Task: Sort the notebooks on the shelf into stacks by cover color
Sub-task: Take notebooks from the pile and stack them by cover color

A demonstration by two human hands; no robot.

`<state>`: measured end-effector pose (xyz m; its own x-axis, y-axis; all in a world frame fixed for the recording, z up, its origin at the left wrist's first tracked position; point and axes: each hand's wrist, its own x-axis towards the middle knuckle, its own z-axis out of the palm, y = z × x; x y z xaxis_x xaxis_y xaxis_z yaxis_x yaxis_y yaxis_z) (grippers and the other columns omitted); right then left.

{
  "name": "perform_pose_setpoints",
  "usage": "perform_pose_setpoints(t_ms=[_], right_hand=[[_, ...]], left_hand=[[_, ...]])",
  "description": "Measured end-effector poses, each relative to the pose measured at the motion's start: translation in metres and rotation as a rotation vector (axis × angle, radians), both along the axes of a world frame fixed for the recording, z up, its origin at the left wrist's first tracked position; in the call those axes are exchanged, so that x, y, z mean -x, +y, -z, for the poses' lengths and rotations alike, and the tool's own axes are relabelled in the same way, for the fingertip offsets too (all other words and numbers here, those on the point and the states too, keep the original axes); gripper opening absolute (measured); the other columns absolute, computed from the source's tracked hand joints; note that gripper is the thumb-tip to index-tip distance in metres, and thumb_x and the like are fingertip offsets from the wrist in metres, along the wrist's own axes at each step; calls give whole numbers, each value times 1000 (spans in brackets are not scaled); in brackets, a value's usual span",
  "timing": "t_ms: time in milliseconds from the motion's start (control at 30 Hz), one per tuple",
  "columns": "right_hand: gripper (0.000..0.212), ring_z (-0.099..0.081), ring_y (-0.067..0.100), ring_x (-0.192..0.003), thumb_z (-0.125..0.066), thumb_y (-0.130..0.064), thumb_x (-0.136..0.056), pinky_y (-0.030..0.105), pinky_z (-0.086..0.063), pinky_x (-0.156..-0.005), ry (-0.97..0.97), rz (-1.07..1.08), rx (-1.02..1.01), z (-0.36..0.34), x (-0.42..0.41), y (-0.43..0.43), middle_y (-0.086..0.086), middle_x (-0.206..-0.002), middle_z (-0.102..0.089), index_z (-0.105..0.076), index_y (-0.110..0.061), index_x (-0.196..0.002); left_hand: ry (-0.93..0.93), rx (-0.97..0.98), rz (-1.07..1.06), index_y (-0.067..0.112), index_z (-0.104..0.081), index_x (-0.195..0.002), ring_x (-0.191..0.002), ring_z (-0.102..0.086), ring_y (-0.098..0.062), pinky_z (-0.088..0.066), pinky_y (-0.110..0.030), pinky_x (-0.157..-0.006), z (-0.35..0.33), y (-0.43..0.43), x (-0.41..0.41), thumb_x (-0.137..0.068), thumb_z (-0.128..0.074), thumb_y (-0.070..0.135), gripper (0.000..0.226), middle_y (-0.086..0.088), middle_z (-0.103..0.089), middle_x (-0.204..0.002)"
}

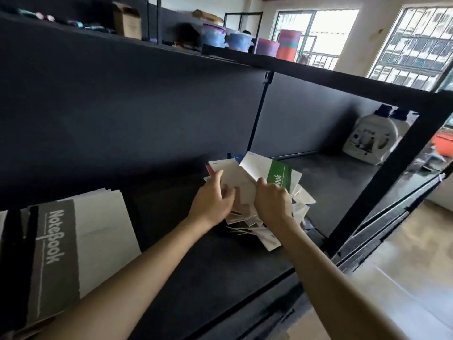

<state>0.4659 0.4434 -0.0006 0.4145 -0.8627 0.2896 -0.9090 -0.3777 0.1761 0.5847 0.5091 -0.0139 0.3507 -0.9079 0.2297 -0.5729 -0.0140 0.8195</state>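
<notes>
**Green cover in hand, pile not yet sorted**

Green is the colour I am after: the green notebook (278, 174) lies tilted on top of the mixed pile (259, 227), which sits on the black shelf (196, 266) just past centre of my view, toward 4 o'clock. My right hand (272, 201) is curled over that notebook's near edge and grips it. My left hand (213, 200), at 9 o'clock of the pile, lies with fingers nearly straight on a pale cover (235, 177), pressing it down.

I judge this the picking step: one book being separated from a fanned, untidy heap. At 8 o'clock, well apart from the heap, a grey stack (56, 253) is already laid down. I see no green stack.

The next move calls for lifting the green book clear while the left hand steadies the loose covers below, then choosing a bare patch of shelf for it. The detergent bottles (370, 138) at 2 o'clock limit room that way.
</notes>
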Motion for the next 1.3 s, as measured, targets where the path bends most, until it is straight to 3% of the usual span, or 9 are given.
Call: perform_pose_setpoints(t_ms=[133, 267, 333, 433, 567, 733, 933, 1100, 1300], right_hand=[[24, -57, 39, -87, -38, 0, -93, 33, -32, -61, -718, -108, -55, -1, 26, 2, 25, -97, -63, -54, 1, -111], [19, -52, 18, -68, -36, 3, -96, 27, -41, -55, -1356, -326, -191, -5, 42, 37, 10, -76, -57, -51, -1, -84], [22, -51, 7, -64, -38, 0, -93, 30, -54, -56, -1496, -403, -326, -2, 49, 47, 2, -71, -48, -44, -11, -75], [20, -48, 17, -72, -41, -3, -88, 60, -51, -71, -1483, -514, -419, 3, 62, 60, 8, -77, -47, -43, -14, -72], [28, -52, 0, -75, -39, 6, -94, 25, -48, -69, -1432, -629, -542, 8, 68, 80, 3, -88, -54, -55, -13, -81], [33, -53, 19, -107, -46, 6, -94, 24, -47, -86, -1393, -547, -745, 14, 29, 105, 8, -120, -53, -48, -20, -115], [60, -56, 18, -111, -49, -4, -93, 39, -52, -90, -1474, -576, -930, -1, -28, 188, -6, -139, -38, -28, -26, -144], [56, -51, 13, -115, -56, -16, -92, 28, -45, -97, -977, -1028, -767, -5, -60, 265, -6, -150, -26, -34, -23, -142], [33, -47, 21, -126, -58, -13, -91, 22, -34, -102, -734, -1066, -551, 11, -110, 314, 5, -144, -43, -61, -13, -124]], left_hand=[[610, -75, -56, 16, -61, -105, -91, -65, -12, -42, -29, -80, -8, 24, -3, -96, -46, 25, 20, -1, -67, -107], [1302, -97, -30, 4, -58, -103, -86, -66, -27, -49, -36, -70, -5, 60, -8, -97, -30, 53, 56, -17, -69, -92], [1535, -41, 9, -5, -55, -105, -86, -68, -33, -55, -38, -67, 4, 81, -12, -93, -26, 64, 76, -25, -69, -94], [1694, 70, 31, -11, -51, -106, -79, -71, -36, -57, -30, -70, 11, 113, -11, -93, -31, 62, 77, -32, -66, -98], [1658, 85, -48, -14, -51, -104, -60, -71, -26, -54, -22, -43, 4, 159, 0, -96, -39, 13, 31, -31, -65, -96], [1509, 212, -333, -12, -49, -92, -41, -63, -20, -50, -21, -37, -7, 201, 9, -95, -35, -6, 15, -25, -59, -80], [1430, 557, -467, 3, -58, -89, -54, -67, -16, -55, -25, -55, -17, 264, -4, -91, -37, -14, 26, -10, -69, -69], [1171, 737, -592, 1, -42, -129, -70, -67, -20, -53, -24, -48, -17, 304, -28, -80, -36, -26, 57, -13, -61, -96], [970, 736, -699, 22, -35, -115, -67, -58, -17, -50, -28, -54, -14, 327, -49, -80, -40, -21, 56, -6, -58, -87]])
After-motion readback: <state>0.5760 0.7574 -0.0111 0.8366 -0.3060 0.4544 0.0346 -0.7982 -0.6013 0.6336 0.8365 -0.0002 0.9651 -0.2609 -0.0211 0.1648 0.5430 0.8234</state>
